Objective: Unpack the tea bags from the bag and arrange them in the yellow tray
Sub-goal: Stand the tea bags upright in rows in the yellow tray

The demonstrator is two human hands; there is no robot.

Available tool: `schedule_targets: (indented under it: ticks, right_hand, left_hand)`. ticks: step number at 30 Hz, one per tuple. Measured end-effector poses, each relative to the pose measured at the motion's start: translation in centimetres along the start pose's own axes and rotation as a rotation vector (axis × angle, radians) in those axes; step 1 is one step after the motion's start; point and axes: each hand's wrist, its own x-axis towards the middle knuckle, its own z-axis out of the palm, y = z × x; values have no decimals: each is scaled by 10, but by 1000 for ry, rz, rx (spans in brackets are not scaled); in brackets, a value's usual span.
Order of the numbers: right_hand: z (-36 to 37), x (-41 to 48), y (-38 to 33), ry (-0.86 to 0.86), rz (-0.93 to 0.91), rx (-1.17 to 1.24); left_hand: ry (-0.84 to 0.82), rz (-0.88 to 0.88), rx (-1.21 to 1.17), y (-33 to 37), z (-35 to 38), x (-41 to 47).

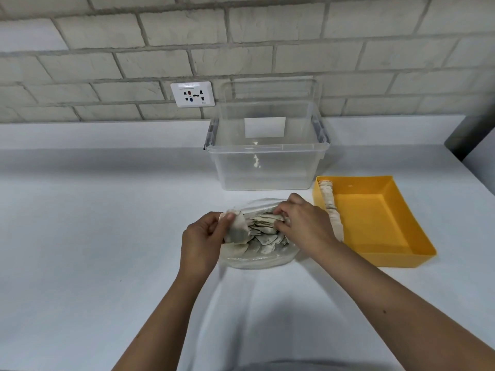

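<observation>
Left hand [201,236], right hand [305,223] grip tea bags [263,232] (tub [265,167], tray [375,223] near).

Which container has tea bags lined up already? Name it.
The yellow tray: a row of tea bags runs along its left wall. The bag holds a loose heap; the clear bin has no row.

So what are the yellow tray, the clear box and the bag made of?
Yellow tray: looks like moulded hard plastic, opaque and smooth with a slight sheen. Clear box: stiff transparent plastic; you can see straight through it. Bag: thin clear plastic film, crinkled and glossy. Tea bags inside seem papery and matte.
</observation>
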Motion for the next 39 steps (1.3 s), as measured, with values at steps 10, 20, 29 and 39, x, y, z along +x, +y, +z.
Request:
schedule_targets:
  ticks: [10, 20, 29, 39]
  right_hand:
    - [-29, 1, 16, 104, -103, 215]
    - [-68, -1, -13, -263, -399, 322]
    - [-42, 1, -18, -175, -1, 701]
    - [-2, -27, -41, -223, 517, 1255]
  left_hand:
    - [-16, -249, -342, 0, -7, 4]
    - [-199, -210, -311, 16, 6, -3]
    - [-156, -292, -395, 11, 8, -9]
    - [-52, -288, -428, 9, 26, -16]
